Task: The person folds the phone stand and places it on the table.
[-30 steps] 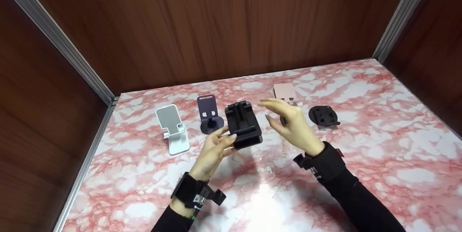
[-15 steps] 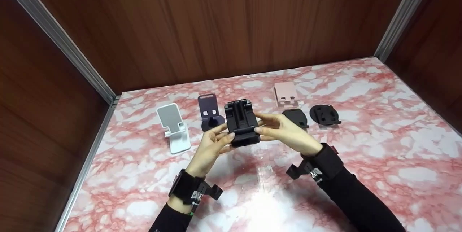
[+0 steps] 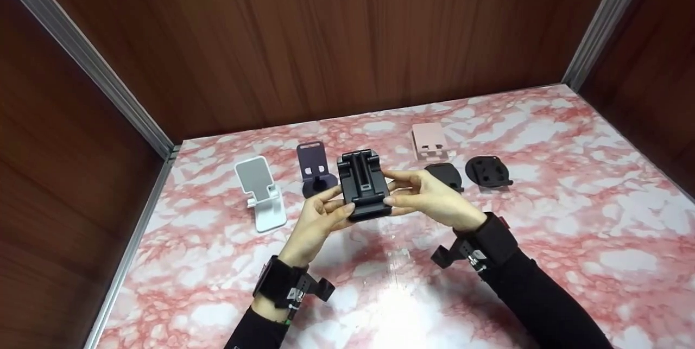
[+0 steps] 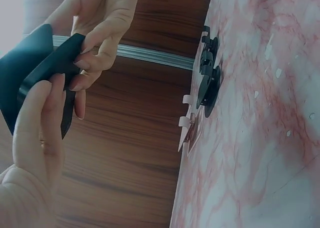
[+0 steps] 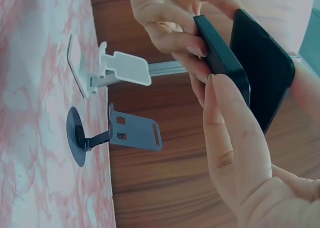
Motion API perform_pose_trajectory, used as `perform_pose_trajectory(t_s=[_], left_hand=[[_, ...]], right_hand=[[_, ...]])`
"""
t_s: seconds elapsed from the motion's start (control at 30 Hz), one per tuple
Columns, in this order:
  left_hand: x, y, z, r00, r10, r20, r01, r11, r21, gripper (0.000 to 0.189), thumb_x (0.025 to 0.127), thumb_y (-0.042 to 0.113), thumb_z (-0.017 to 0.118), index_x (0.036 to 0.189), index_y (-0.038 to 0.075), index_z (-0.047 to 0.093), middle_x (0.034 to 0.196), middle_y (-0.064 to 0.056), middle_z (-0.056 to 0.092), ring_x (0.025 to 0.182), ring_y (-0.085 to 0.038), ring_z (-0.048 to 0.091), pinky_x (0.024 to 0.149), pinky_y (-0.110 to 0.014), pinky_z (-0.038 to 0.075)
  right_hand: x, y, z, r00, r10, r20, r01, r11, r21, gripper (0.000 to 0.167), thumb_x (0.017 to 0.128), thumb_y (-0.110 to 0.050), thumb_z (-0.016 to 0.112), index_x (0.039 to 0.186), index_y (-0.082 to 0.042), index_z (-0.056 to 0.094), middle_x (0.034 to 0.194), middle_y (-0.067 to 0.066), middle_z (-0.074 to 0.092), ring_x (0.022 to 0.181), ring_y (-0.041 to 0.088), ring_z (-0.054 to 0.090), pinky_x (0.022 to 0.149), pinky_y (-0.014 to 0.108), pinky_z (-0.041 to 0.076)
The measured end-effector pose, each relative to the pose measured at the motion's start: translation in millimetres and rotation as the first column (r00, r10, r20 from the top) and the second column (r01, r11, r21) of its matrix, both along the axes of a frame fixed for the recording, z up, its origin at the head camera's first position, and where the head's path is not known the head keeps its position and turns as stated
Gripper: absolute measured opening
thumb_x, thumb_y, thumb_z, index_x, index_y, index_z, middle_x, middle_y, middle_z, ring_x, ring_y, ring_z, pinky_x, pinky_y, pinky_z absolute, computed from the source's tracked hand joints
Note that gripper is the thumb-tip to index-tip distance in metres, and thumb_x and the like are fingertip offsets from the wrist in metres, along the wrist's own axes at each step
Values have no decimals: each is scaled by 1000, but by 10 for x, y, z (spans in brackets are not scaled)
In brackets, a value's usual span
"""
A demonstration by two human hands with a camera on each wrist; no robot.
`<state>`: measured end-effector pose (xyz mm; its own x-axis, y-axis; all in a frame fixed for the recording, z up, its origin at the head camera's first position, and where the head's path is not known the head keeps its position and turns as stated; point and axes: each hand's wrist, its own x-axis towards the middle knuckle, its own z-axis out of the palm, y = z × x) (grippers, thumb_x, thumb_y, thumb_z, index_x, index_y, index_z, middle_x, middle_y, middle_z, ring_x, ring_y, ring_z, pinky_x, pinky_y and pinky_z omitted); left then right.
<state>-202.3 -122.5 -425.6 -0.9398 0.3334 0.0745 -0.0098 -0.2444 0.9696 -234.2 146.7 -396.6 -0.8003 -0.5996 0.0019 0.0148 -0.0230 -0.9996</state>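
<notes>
both hands (image 3: 317, 216) (image 3: 434, 200) pinch black stand (image 3: 361, 178) by sides, long axis pointing forward, ledge (image 3: 371, 211) at near end

Smooth, plastic-looking held stand (image 3: 365, 189), glossy marbled tabletop (image 3: 586, 219), wood-grain back panel (image 3: 336, 39), metal-looking corner strip (image 3: 608, 18), matt cloth sleeve (image 3: 543, 294)

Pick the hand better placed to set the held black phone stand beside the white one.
Likely the left hand: both grip the black phone stand, but the left is nearer the white phone stand.

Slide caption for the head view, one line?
Left hand and right hand hold a black phone stand above a marbled tabletop, with white phone stand and purple phone stand at left.
</notes>
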Motion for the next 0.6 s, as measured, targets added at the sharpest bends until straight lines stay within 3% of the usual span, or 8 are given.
perform_pose_trajectory(t_s=[0.2, 0.6], left_hand=[[1, 5, 4, 1000, -2, 0, 2, 1000, 16, 81, 99, 2, 73, 161, -24, 28, 129, -35, 73, 103, -16, 79, 103, -39, 64], [12, 4, 21, 1000, -1, 0, 1, 1000, 8, 76, 102, -6, 72, 160, -26, 26, 129, -38, 71, 102, -13, 80, 101, -36, 65]], right_hand=[[-2, 5, -3, 1000, -6, -1, 6, 1000, -18, 87, 103, -2, 76, 167, 18, 21, 128, 13, 75, 110, 13, 76, 98, 33, 65], [-2, -26, -8, 999, -25, -44, 25, 1000, -4, 81, 100, 10, 71, 164, 22, 23, 115, 12, 79, 104, 11, 76, 96, 30, 66]])
